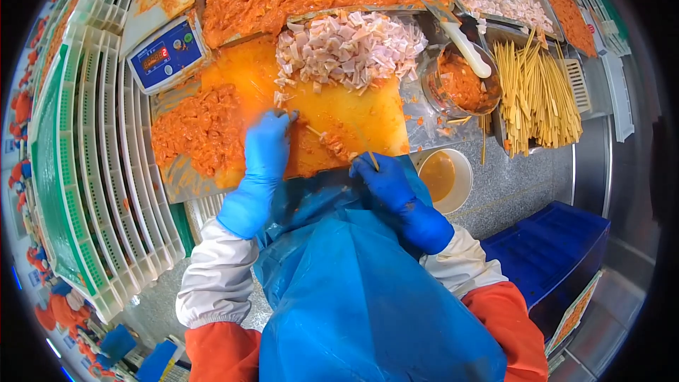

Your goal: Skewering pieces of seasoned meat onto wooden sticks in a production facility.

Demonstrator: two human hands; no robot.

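My right hand (377, 172), in a blue glove, is closed on a thin wooden skewer at the near edge of the yellow cutting board (350, 109). Pieces of orange marinated meat are threaded on a skewer (335, 145) just left of it; its bare tip points up and left. My left hand (271, 135), also gloved and slightly blurred, is over the board between that skewer and a pile of marinated meat (199, 130); whether its fingertips hold a piece cannot be told. Beyond the hands lies a heap of pale pink cut pieces (350, 48).
A digital scale (168, 55) and stacked plastic crates (101, 159) stand left. At right are a steel pot (461, 82) with a white-handled knife (467, 50) across it, a bundle of wooden skewers (536, 98), a white bucket (461, 180) and a blue bin (546, 249).
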